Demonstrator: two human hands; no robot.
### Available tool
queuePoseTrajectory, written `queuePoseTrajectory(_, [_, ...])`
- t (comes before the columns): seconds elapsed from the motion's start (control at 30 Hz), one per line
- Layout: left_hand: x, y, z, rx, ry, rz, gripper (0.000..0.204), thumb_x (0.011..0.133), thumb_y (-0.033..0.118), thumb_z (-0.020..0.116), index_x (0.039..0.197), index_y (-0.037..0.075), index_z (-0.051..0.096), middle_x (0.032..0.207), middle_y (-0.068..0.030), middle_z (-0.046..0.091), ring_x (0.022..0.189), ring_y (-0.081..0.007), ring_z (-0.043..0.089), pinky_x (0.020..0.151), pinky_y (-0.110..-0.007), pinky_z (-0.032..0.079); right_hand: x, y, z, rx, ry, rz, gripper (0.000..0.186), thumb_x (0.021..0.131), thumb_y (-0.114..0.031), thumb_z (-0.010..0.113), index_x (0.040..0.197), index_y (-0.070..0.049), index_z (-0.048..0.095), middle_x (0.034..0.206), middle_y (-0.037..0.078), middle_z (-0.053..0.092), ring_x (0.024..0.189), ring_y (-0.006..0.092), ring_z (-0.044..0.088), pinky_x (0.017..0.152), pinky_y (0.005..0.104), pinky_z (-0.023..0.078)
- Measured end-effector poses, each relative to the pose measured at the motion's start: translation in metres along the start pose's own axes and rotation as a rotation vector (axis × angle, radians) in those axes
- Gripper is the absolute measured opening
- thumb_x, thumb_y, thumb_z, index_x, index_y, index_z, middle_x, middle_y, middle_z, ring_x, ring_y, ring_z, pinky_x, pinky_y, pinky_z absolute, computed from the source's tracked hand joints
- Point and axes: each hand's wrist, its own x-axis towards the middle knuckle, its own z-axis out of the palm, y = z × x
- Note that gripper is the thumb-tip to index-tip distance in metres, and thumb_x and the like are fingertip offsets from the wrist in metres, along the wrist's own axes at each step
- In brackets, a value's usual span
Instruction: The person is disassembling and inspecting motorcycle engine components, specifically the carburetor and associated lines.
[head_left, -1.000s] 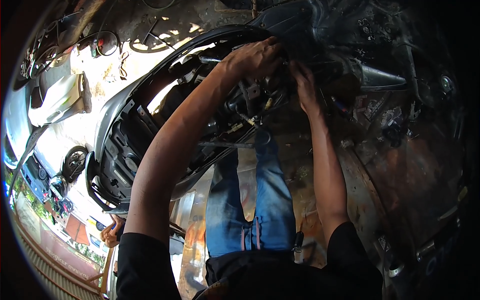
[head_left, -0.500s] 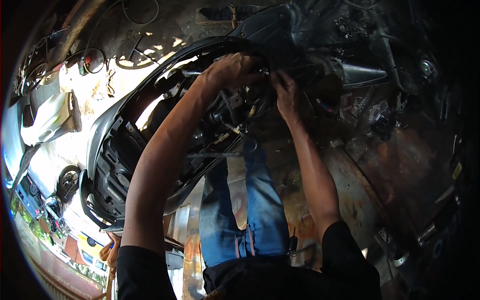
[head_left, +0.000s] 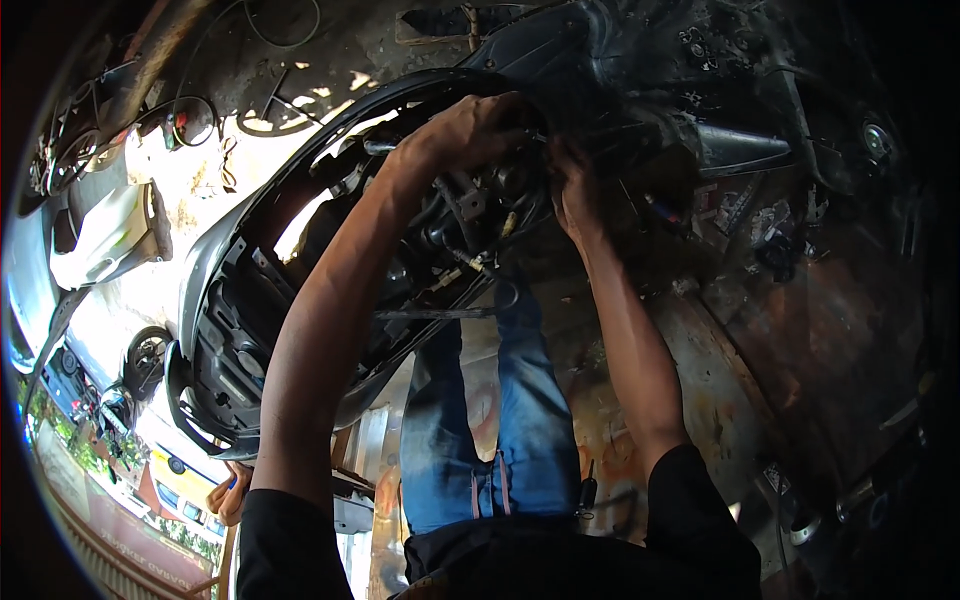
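A dark scooter body [head_left: 232,290] lies open below me, its frame, hoses and engine parts [head_left: 475,205] showing inside the shell. My left hand [head_left: 480,130] reaches over the opening to its far end, fingers curled down among the parts. Close beside it, my right hand [head_left: 570,185] is closed at the right edge of the opening, thumb and fingers pinched together in shadow. A small shiny metal piece [head_left: 538,136] shows between the two hands; its kind and the fingers' grip on it are too dark to make out.
A light body panel [head_left: 105,240] and a wheel [head_left: 148,358] are on the left. Cables [head_left: 195,120] lie at the upper left. Dark floor on the right holds a long grey panel [head_left: 745,150] and scattered parts [head_left: 780,245]. A person's hand [head_left: 230,495] shows at lower left.
My right hand has turned slightly and its fingers have drawn in by the metal piece. My left hand stays at the same spot with its wrist slightly shifted. The view has moved a little.
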Motion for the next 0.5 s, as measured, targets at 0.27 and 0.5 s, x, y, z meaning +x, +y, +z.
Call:
queuePoseTrajectory(0.27, [0.0013, -0.0020, -0.0005, 0.035, 0.043, 0.012, 0.047, 0.094, 0.029, 0.064, 0.134, 0.004, 0.059, 0.114, -0.0188, 0.073, 0.104, -0.0334, 0.071, 0.090, -0.042, 0.057, -0.0062, 0.0019, 0.0093, 0.143, -0.041, 0.070, 0.009, 0.103, -0.021, 0.062, 0.104, -0.012, 0.064, 0.090, -0.004, 0.055, 0.085, 0.0069, 0.052, 0.080, 0.0252, 0.041])
queuePoseTrajectory(0.5, [0.0021, -0.0030, 0.0038, 0.026, 0.060, 0.045, 0.039, 0.099, 0.027, 0.059, 0.129, 0.002, 0.060, 0.117, -0.0177, 0.072, 0.110, -0.0317, 0.070, 0.093, -0.042, 0.055, -0.0018, 0.0020, 0.0077, 0.072, -0.042, 0.026, 0.016, 0.103, -0.029, 0.062, 0.107, -0.014, 0.062, 0.089, -0.005, 0.053, 0.074, 0.0041, 0.049, 0.062, 0.0233, 0.036])
